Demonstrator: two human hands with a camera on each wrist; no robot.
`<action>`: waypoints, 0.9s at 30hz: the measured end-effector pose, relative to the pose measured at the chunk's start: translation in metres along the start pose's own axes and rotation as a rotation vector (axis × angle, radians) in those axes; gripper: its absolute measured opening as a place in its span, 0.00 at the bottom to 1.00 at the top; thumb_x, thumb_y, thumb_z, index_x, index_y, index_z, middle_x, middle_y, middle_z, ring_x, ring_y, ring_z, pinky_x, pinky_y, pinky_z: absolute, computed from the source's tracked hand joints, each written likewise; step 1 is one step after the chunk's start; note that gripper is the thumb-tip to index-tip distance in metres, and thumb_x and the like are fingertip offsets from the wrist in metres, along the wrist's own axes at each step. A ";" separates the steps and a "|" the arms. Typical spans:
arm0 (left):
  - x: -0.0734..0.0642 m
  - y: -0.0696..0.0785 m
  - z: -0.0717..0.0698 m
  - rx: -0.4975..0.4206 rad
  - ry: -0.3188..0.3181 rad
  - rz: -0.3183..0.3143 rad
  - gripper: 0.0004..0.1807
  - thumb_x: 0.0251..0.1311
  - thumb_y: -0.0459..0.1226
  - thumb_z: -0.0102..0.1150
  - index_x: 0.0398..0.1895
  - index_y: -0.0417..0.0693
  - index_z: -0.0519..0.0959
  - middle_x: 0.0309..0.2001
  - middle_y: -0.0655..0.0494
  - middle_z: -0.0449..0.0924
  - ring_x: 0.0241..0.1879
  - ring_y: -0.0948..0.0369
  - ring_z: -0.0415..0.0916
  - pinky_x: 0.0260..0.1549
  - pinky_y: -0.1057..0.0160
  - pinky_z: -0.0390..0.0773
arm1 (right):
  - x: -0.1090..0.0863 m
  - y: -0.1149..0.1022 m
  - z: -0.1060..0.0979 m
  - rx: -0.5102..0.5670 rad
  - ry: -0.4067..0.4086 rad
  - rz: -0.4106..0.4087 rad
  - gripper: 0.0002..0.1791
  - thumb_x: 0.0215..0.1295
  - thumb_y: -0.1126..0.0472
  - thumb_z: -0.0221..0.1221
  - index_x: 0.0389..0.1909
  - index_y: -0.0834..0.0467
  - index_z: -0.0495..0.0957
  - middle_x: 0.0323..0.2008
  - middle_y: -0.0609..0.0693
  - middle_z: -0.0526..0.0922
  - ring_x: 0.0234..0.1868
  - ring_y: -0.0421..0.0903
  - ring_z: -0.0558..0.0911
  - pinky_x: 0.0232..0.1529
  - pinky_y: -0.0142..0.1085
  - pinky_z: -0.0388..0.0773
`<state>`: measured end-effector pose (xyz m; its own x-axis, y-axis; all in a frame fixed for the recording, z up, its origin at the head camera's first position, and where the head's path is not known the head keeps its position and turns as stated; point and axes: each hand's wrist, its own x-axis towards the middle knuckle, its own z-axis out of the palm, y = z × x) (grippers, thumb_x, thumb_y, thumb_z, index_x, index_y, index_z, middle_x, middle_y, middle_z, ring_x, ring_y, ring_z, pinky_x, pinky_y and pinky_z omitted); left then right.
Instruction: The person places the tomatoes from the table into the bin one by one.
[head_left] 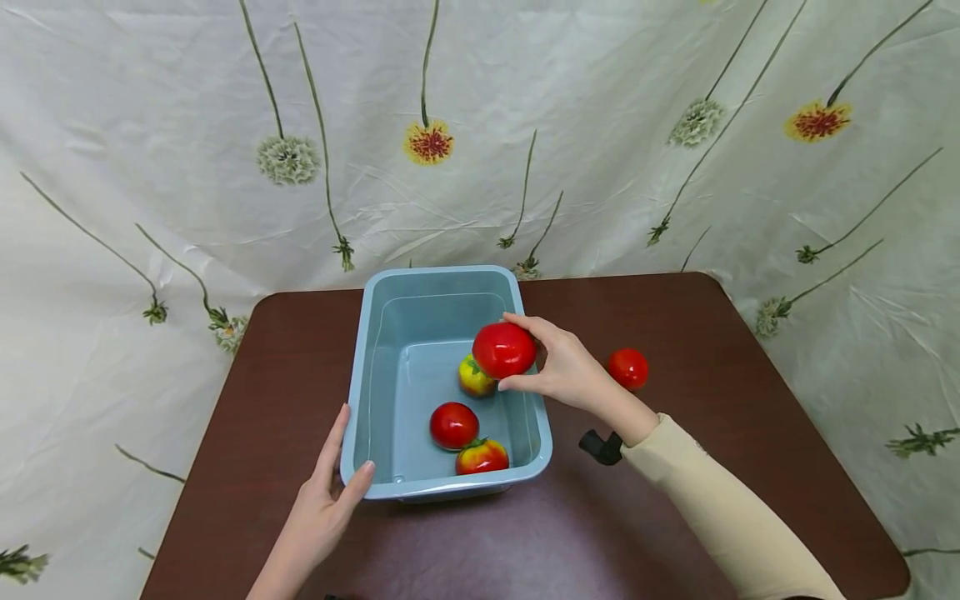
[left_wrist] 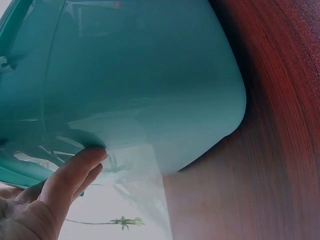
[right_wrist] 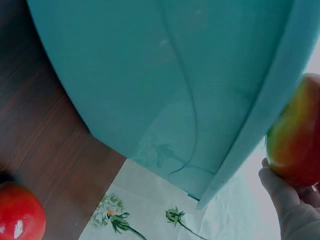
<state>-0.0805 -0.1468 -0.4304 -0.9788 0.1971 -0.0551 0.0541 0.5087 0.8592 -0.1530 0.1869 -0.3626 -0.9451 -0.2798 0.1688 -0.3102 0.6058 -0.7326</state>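
In the head view, my right hand [head_left: 562,362] grips a glossy red tomato [head_left: 504,350] between thumb and fingers, over the right rim of a blue plastic basin [head_left: 390,492]. The right wrist view shows a yellow-green patch on this tomato [right_wrist: 297,132]. My left hand [head_left: 326,492] rests against the basin's near left corner, fingers straight along its outer side and thumb at the rim. Inside lie a yellow-green tomato [head_left: 474,382], partly hidden by the held one, a red tomato [head_left: 453,426] and a red-and-yellow tomato [head_left: 482,457].
Another red tomato [head_left: 628,368] sits on the dark brown table [head_left: 637,517], right of the basin. A small black object [head_left: 602,447] shows by the right wrist. Behind the table hangs a pale flowered cloth [head_left: 480,200].
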 end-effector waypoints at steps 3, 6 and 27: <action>0.000 0.000 0.000 -0.001 0.002 -0.001 0.43 0.71 0.44 0.54 0.78 0.76 0.39 0.74 0.45 0.60 0.57 0.79 0.66 0.47 0.80 0.71 | 0.002 0.000 0.004 -0.044 -0.035 -0.039 0.48 0.49 0.58 0.76 0.71 0.57 0.64 0.64 0.55 0.73 0.61 0.53 0.75 0.51 0.45 0.81; 0.000 0.000 0.000 0.002 0.003 -0.005 0.43 0.71 0.44 0.54 0.78 0.76 0.39 0.73 0.45 0.61 0.60 0.70 0.69 0.47 0.80 0.71 | 0.002 -0.001 0.008 -0.106 -0.065 -0.070 0.47 0.49 0.58 0.76 0.71 0.58 0.65 0.65 0.56 0.72 0.63 0.54 0.74 0.52 0.46 0.81; 0.002 0.003 -0.001 0.005 -0.022 -0.016 0.44 0.71 0.44 0.54 0.80 0.66 0.38 0.74 0.39 0.58 0.65 0.43 0.67 0.49 0.66 0.77 | -0.011 0.017 0.005 -0.010 0.130 -0.151 0.32 0.56 0.60 0.72 0.63 0.59 0.74 0.59 0.54 0.77 0.60 0.52 0.77 0.59 0.46 0.76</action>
<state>-0.0824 -0.1457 -0.4279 -0.9750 0.2075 -0.0799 0.0397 0.5158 0.8558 -0.1470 0.1969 -0.3799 -0.8927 -0.2701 0.3606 -0.4501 0.5713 -0.6863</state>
